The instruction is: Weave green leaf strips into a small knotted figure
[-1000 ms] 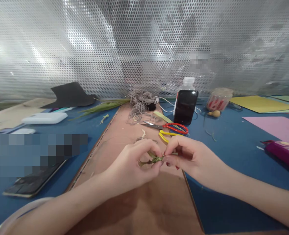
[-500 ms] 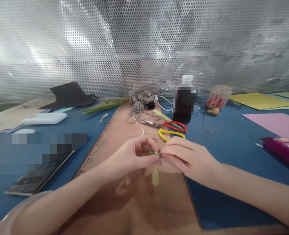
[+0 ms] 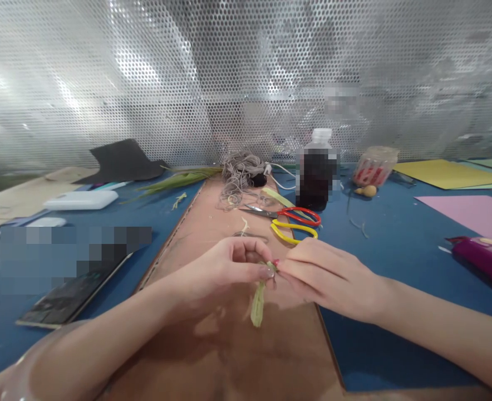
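Observation:
A pale green leaf strip [image 3: 257,306] hangs down below my left hand [image 3: 225,267], whose thumb and fingertips pinch its folded or knotted top. Against that same spot my right hand [image 3: 329,273] presses its own pinched fingertips, working the strip from the right. A small red spot shows between the two hands; I cannot tell whether it is a fingernail or a separate piece. Just beyond the hands lie scissors [image 3: 266,212] with one red and one yellow handle loop, their blades pointing left.
A brown board [image 3: 187,239] runs down the blue table [image 3: 375,267]. Behind stand a heap of grey cord [image 3: 241,170], a dark bottle [image 3: 315,178] and a clear jar [image 3: 375,167]. A phone [image 3: 79,289] lies left, a purple packet [image 3: 482,262] right. Perforated metal sheeting [image 3: 246,72] rises behind.
The hanging strip has swung slightly left and down. Both hands stay together at its top, with small finger shifts, and the red spot shows more clearly. The view has shifted slightly.

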A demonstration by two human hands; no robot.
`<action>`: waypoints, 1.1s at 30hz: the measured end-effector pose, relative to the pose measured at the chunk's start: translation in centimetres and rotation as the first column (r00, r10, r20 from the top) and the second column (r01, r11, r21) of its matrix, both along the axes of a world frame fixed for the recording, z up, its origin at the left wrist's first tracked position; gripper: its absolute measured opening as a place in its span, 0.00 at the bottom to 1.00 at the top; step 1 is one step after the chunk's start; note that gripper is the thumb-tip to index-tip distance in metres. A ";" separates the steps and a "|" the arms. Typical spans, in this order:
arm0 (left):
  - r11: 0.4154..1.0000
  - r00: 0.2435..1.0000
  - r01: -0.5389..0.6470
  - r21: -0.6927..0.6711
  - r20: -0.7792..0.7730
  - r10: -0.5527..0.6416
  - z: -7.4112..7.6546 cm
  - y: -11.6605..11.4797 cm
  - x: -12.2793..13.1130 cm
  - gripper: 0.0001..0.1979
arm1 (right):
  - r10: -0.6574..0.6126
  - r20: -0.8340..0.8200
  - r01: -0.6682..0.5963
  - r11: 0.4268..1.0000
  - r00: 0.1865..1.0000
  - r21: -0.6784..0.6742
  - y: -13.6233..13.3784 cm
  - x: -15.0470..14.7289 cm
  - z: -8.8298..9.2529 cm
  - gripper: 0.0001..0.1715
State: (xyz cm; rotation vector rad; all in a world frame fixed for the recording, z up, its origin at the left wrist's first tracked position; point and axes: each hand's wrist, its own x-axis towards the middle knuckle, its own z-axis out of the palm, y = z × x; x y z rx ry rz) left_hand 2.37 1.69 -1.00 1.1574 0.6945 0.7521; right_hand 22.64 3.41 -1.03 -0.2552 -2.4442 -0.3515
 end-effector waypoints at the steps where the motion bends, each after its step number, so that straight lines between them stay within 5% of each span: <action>1: 1.000 1.000 0.004 0.000 0.002 -0.004 0.0 0.0 0.0 0.04 | 0.012 -0.004 -0.012 1.000 1.000 0.007 0.0 0.0 0.0 0.08; 11: 1.000 0.998 0.015 -0.020 0.065 -0.014 0.0 -0.1 0.1 0.02 | 0.076 0.040 -0.076 0.997 0.996 -0.001 -0.7 -0.1 1.5 0.15; 20: 0.998 0.992 0.064 -0.008 0.110 -0.063 0.2 -0.5 0.2 0.03 | 0.117 -0.008 -0.114 0.983 0.993 0.141 -0.9 0.0 1.2 0.16; 25: 0.985 1.000 0.007 0.171 0.025 -0.011 0.7 -0.8 0.2 0.11 | 0.104 -0.014 -0.100 0.980 0.995 0.171 -1.0 0.2 1.4 0.15; 29: 0.918 0.994 -0.095 0.384 -0.005 0.105 1.0 -1.2 0.4 0.12 | 0.092 0.003 -0.092 0.981 0.996 0.170 -1.0 0.3 1.6 0.14; 33: 0.900 0.992 -0.122 0.418 0.019 0.125 0.8 -1.2 0.5 0.09 | 0.085 0.001 -0.084 0.982 0.996 0.169 -1.0 0.4 1.5 0.16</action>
